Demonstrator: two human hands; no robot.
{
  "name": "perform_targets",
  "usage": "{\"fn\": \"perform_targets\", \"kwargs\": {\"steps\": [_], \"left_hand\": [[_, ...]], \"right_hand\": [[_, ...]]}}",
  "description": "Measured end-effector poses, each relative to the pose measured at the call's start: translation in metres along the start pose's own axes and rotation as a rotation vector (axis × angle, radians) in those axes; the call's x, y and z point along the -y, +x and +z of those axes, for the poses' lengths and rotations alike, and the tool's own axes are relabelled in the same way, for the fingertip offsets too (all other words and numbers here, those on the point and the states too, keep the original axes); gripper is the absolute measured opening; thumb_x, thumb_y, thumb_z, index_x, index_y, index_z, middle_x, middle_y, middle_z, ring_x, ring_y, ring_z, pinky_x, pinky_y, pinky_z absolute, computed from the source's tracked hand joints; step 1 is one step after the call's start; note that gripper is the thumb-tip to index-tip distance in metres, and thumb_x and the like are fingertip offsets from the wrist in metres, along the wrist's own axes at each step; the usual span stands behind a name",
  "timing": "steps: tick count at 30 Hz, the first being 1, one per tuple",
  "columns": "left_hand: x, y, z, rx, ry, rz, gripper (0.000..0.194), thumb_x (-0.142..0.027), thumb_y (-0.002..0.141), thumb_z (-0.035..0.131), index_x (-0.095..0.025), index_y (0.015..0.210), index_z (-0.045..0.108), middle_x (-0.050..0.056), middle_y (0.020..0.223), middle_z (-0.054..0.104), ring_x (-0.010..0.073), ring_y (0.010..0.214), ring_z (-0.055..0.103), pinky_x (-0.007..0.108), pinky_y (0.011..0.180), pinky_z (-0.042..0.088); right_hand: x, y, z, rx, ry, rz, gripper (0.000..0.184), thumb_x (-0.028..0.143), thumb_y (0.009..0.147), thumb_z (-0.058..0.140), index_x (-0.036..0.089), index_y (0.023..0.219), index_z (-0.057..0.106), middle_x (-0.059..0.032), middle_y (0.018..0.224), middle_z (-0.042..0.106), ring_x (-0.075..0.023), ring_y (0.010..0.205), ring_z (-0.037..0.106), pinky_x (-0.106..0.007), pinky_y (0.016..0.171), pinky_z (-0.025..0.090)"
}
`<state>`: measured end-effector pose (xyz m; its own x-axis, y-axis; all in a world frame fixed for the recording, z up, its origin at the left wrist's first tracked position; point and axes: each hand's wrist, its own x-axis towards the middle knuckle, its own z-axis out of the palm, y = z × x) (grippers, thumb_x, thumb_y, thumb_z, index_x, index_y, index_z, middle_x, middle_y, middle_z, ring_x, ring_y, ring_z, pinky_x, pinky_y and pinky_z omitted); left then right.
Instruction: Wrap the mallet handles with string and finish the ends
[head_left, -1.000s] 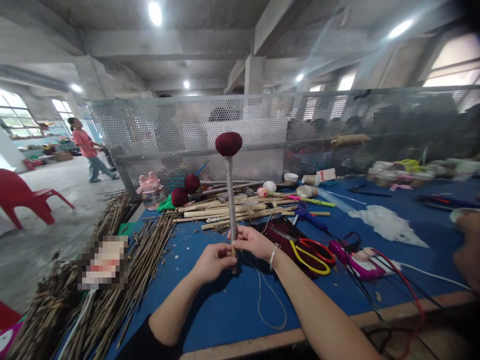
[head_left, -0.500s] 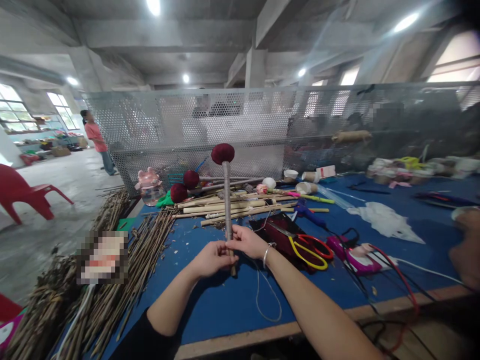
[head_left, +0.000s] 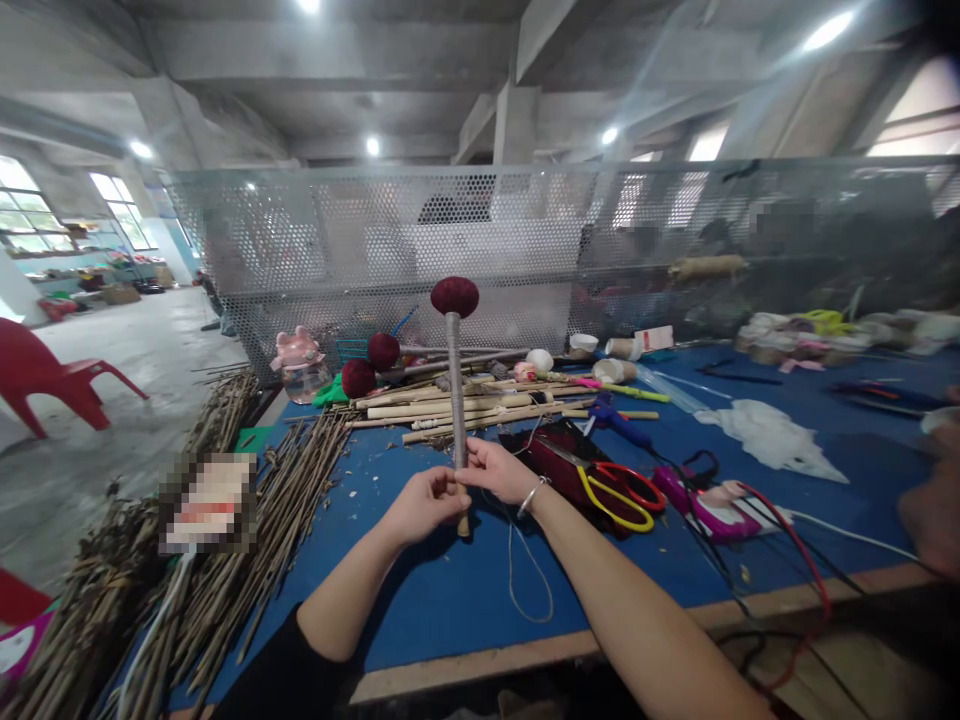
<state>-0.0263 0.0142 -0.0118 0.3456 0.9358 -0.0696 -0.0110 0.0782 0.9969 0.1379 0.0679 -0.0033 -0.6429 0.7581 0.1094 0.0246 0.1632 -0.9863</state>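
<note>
A stick with a dark red rounded head [head_left: 455,297] stands nearly upright in front of me. Grey cord covers most of its shaft [head_left: 457,390], and bare wood shows at the bottom end [head_left: 464,524]. My left hand [head_left: 426,508] pinches the shaft low down, from the left. From the other side, my right hand [head_left: 496,472] closes its fingers at the wrapped part, a little higher. A loose loop of thin grey cord [head_left: 551,600] hangs below my right hand onto the blue table [head_left: 420,620]. Exactly where the cord meets the fingers is hidden.
Two similar red-headed sticks [head_left: 384,350] lie behind, by pale wooden sticks [head_left: 480,410]. Scissors [head_left: 615,500] rest on dark red cloth to the right, near a blue glue gun [head_left: 622,428] and power strip [head_left: 724,515]. Thin twigs [head_left: 247,560] are heaped left. A perforated metal screen [head_left: 360,250] stands behind.
The stick's head has risen slightly and sits a little farther right. Both hands have moved up slightly and still grip the shaft. The person standing at the left is out of sight.
</note>
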Motion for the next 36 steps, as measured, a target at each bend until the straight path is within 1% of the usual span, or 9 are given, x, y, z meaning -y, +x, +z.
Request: {"fn": "perform_targets", "kwargs": {"steps": [3, 9, 14, 17, 23, 29, 31, 34, 36], "left_hand": [[0.002, 0.002, -0.002, -0.142, 0.063, 0.04, 0.042, -0.034, 0.052, 0.083, -0.012, 0.075, 0.056, -0.002, 0.06, 0.054, 0.0067, 0.051, 0.047, 0.021, 0.053, 0.036], [-0.009, -0.003, -0.002, 0.133, -0.058, -0.014, 0.041, -0.042, 0.061, 0.077, -0.01, 0.081, 0.061, 0.003, 0.071, 0.059, 0.0085, 0.06, 0.052, 0.022, 0.058, 0.04], [0.002, 0.001, -0.003, -0.067, 0.056, -0.003, 0.043, -0.038, 0.055, 0.08, -0.013, 0.078, 0.053, -0.003, 0.063, 0.052, 0.0073, 0.052, 0.048, 0.022, 0.052, 0.04], [0.007, 0.004, -0.005, -0.106, 0.143, 0.045, 0.036, -0.034, 0.059, 0.077, -0.013, 0.07, 0.05, -0.004, 0.059, 0.049, 0.0055, 0.05, 0.043, 0.02, 0.051, 0.036], [0.003, 0.001, -0.005, 0.083, 0.11, 0.058, 0.028, -0.034, 0.069, 0.068, -0.011, 0.079, 0.055, -0.003, 0.062, 0.046, 0.0053, 0.053, 0.04, 0.02, 0.053, 0.033], [0.004, 0.001, -0.006, -0.169, 0.342, 0.078, 0.03, -0.029, 0.058, 0.076, -0.014, 0.067, 0.052, -0.003, 0.058, 0.049, 0.0059, 0.05, 0.04, 0.021, 0.05, 0.031], [0.0, 0.0, -0.005, -0.075, 0.281, 0.052, 0.029, -0.034, 0.062, 0.074, -0.013, 0.066, 0.054, -0.003, 0.056, 0.05, 0.0061, 0.049, 0.041, 0.021, 0.05, 0.031], [-0.005, -0.003, -0.001, 0.183, 0.074, -0.01, 0.035, -0.043, 0.067, 0.07, -0.011, 0.076, 0.058, 0.003, 0.066, 0.057, 0.0086, 0.055, 0.05, 0.022, 0.055, 0.036], [-0.003, -0.003, 0.0, 0.197, 0.019, -0.015, 0.038, -0.044, 0.068, 0.07, -0.011, 0.082, 0.057, 0.005, 0.072, 0.059, 0.0097, 0.059, 0.052, 0.023, 0.057, 0.039]], "right_hand": [[-0.001, 0.001, 0.002, -0.03, -0.011, 0.012, 0.037, 0.04, 0.068, 0.073, 0.016, 0.088, 0.053, 0.0026, 0.069, 0.056, -0.0099, 0.063, 0.052, -0.022, 0.059, 0.042], [0.003, -0.002, -0.001, 0.06, 0.137, -0.011, 0.039, 0.04, 0.068, 0.073, 0.015, 0.091, 0.054, 0.0012, 0.076, 0.057, -0.01, 0.068, 0.055, -0.024, 0.066, 0.044], [-0.002, 0.003, 0.005, -0.006, 0.015, -0.017, 0.036, 0.042, 0.071, 0.07, 0.016, 0.087, 0.052, 0.0029, 0.067, 0.056, -0.0083, 0.057, 0.05, -0.021, 0.054, 0.039], [-0.003, 0.004, 0.005, -0.022, 0.007, 0.001, 0.037, 0.041, 0.07, 0.07, 0.016, 0.089, 0.051, 0.0034, 0.065, 0.056, -0.0083, 0.055, 0.051, -0.02, 0.053, 0.038], [0.0, 0.002, 0.005, 0.05, 0.091, 0.004, 0.04, 0.039, 0.068, 0.072, 0.016, 0.092, 0.05, 0.0032, 0.071, 0.057, -0.0091, 0.062, 0.055, -0.023, 0.06, 0.042], [0.002, 0.003, 0.006, -0.051, -0.031, 0.005, 0.036, 0.036, 0.068, 0.071, 0.016, 0.088, 0.049, 0.005, 0.066, 0.053, -0.0088, 0.057, 0.051, -0.023, 0.057, 0.04], [0.003, 0.001, 0.003, -0.04, 0.004, 0.0, 0.037, 0.036, 0.067, 0.072, 0.016, 0.089, 0.05, 0.0046, 0.068, 0.053, -0.0085, 0.059, 0.051, -0.023, 0.059, 0.04], [0.004, -0.002, -0.002, 0.017, 0.059, 0.008, 0.038, 0.035, 0.067, 0.072, 0.015, 0.09, 0.051, 0.0037, 0.071, 0.054, -0.0088, 0.063, 0.052, -0.023, 0.061, 0.041], [0.003, -0.002, -0.002, 0.024, 0.044, 0.014, 0.036, 0.035, 0.067, 0.072, 0.016, 0.087, 0.051, 0.0041, 0.069, 0.053, -0.0088, 0.061, 0.052, -0.023, 0.061, 0.042]]}}
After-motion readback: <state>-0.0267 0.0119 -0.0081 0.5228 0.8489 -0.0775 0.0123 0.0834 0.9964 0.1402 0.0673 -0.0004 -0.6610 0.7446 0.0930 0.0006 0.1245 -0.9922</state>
